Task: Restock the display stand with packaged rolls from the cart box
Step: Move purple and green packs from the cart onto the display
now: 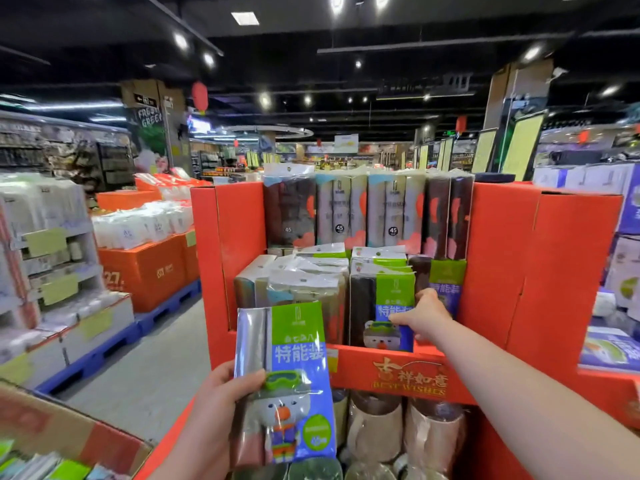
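Left hand [221, 403] grips a fresh pack [294, 382] by the red stand's [235, 237] front edge, right hand [424, 315] pinching a shelved pack [381, 306] just behind it, so mid-restock, guessing slotting it in comes next.

Round spots [180, 40] and a panel [245, 18] in the dark ceiling [450, 19] light the store brightly. Glare streaks the foil of the held pack [294, 358]. The wide lens bends the edges, where the box [69, 441] is blurred.

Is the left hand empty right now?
No, the left hand grips a green-and-blue package of rolls in front of the red display stand.
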A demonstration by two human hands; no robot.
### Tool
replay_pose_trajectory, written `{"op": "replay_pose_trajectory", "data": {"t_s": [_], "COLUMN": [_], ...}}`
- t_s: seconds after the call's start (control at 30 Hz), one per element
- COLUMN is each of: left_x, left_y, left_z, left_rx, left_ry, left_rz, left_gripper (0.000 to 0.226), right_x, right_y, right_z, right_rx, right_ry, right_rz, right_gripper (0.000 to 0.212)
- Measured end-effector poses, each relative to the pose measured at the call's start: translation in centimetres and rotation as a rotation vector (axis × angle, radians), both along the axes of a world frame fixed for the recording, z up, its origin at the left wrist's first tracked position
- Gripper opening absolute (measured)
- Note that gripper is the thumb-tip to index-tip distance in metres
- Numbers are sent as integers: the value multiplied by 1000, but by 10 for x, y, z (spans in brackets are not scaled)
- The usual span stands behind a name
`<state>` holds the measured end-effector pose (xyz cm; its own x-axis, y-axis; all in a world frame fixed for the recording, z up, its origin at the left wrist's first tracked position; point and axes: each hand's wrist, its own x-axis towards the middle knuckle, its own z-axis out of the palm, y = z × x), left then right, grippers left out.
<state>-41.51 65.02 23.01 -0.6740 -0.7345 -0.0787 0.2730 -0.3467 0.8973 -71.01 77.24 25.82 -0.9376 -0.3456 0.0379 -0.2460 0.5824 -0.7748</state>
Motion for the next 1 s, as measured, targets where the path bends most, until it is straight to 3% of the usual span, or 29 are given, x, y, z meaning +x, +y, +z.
{"op": "replay_pose_trajectory", "data": {"t_s": [0.13,0.3,0.4,0.47,0.53,0.6,0.7,0.83,0.93,1.0], "left_x": [-8,-27,-45,-59,-75,-89,-104,-108,-103,-101], "left_y": [3,16,26,34,42,50,54,37,26,22], "left_z": [0,7,14,20,27,33,37,23,11,8], "left_rx": [-3,-9,-6,-32,-47,-69,-339,-981,-1304,-1391], "left_ry": [-16,-11,-7,-6,1,15,-48,-443,-634,-681], "left_rz": [-5,-72,-117,-144,-163,-191,-209,-47,-72,-88], "left_gripper": [61,40,47,37,29,29,34,47,46,40], "right_x": [-1,11,28,52,75,80,70,48,38,33], "right_y": [-2,11,29,43,54,60,70,79,71,61], "right_z": [-1,8,28,45,51,46,52,64,59,50], "right_rx": [-17,9,-92,-170,-138,-151,-360,-523,-498,-427], "right_ry": [-38,52,150,-43,-315,-297,-205,-80,-30,16], "right_rz": [-4,6,35,249,517,613,543,440,403,331], "right_gripper": [65,86,60,33,27,22,15,25,26,30]}}
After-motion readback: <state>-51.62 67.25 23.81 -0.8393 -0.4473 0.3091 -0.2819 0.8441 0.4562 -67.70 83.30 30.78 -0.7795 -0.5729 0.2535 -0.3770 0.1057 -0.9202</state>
